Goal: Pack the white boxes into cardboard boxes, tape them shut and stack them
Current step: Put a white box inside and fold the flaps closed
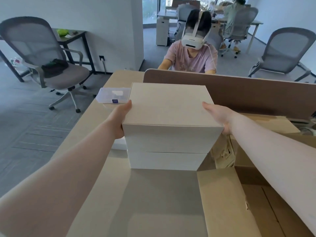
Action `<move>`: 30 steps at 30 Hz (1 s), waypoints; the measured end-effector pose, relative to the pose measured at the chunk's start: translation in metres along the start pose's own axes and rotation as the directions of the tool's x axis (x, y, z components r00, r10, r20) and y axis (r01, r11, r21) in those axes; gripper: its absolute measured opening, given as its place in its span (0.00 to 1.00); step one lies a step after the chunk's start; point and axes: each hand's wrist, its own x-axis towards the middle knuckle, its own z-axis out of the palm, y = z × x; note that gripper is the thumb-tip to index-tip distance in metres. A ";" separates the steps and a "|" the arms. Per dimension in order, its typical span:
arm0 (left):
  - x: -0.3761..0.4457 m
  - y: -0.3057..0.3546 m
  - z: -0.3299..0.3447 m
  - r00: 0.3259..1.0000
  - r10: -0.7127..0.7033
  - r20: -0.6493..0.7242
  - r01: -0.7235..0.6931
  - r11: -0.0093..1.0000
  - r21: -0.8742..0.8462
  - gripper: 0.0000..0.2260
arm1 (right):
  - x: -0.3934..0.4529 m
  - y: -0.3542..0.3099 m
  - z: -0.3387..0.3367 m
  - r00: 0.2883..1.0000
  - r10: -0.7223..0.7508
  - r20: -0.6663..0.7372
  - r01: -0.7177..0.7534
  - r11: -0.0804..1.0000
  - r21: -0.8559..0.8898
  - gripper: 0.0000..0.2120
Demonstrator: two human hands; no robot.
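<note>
A white box (168,106) tops a stack, with another white box (166,160) under it, on the beige table. My left hand (122,117) holds the top box's left side, thumb along its upper edge and fingers hidden behind the box. On the right side my right hand (216,115) grips the same box, its fingers out of sight below the edge. An open cardboard box (222,199) lies at the right, with its flap spread toward me.
A clear plastic case (112,95) lies on the table (106,177) behind my left hand. A brown partition (248,94) runs across the back, and a person wearing a headset sits behind it. Office chairs (51,53) stand at the left and far right.
</note>
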 end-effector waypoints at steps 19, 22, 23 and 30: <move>-0.088 -0.003 0.009 0.997 0.033 -0.063 -0.032 0.999 0.022 0.16 | -0.083 0.022 0.002 0.997 -0.043 0.065 0.032 0.986 0.163 0.22; -0.123 -0.004 0.021 0.994 0.077 -0.075 -0.076 0.997 0.022 0.19 | -0.113 0.019 -0.014 0.991 -0.080 0.103 0.063 0.985 0.158 0.22; -0.136 -0.005 0.028 0.993 0.094 -0.075 -0.092 0.995 0.025 0.20 | -0.125 0.018 -0.022 0.989 -0.093 0.116 0.073 0.983 0.168 0.21; -0.225 -0.037 0.107 0.985 0.166 -0.043 -0.166 0.986 -0.010 0.20 | -0.223 0.028 -0.107 0.972 -0.176 0.157 0.158 0.980 0.118 0.14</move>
